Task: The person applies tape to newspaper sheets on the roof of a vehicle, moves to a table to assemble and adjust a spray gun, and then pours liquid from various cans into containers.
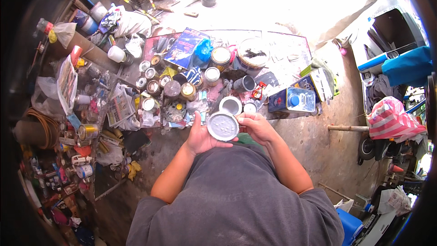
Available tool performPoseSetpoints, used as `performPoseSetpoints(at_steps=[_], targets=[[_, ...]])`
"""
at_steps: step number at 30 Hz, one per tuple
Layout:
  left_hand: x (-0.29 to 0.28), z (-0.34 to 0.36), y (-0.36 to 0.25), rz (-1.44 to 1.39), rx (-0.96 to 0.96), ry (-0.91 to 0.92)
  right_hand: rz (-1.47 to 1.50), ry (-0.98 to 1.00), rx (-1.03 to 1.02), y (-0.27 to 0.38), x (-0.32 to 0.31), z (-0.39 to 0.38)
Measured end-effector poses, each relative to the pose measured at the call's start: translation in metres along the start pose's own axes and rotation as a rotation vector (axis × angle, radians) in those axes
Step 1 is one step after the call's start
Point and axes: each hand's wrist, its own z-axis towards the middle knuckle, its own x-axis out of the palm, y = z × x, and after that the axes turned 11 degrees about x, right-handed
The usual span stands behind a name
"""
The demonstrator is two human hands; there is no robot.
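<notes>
In front of my chest I hold a round can lid [223, 126], its upturned face coated with lumpy grey paint. My left hand [200, 137] supports it from the left and below, thumb pointing up and fingers passing beneath the rim. At the lid's right edge, my right hand [256, 126] has its thumb and fingers closed on the rim. Just beyond the lid, at the table's near edge, stands an open can [231, 105] with a grey inside. A small round white-topped container [250, 108] sits right of that can.
The cluttered worktable [284, 48] carries several paint cans, a dark cup [245, 84], a large paint-smeared tub [253, 54] and a blue rectangular tin [293, 99]. Shelves packed with cans and rags stand at left. A red-and-white striped bag [395, 118] hangs at right.
</notes>
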Motion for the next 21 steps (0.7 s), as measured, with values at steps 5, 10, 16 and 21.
performPoseSetpoints(at_steps=[5,10,16,21], targets=[[0.021,0.057,0.003,-0.004,0.005,-0.012,0.007,0.015,-0.042,0.042,-0.039,-0.008],[0.039,0.106,0.007,-0.025,0.047,-0.042,0.02,-0.015,-0.048,0.081,-0.072,-0.012],[0.007,0.122,0.022,0.135,0.252,-0.191,-0.115,-0.428,-0.306,0.169,-0.16,-0.022],[-0.046,0.073,0.059,0.484,0.246,-0.776,-0.056,-0.701,-0.348,0.225,-0.29,0.052]])
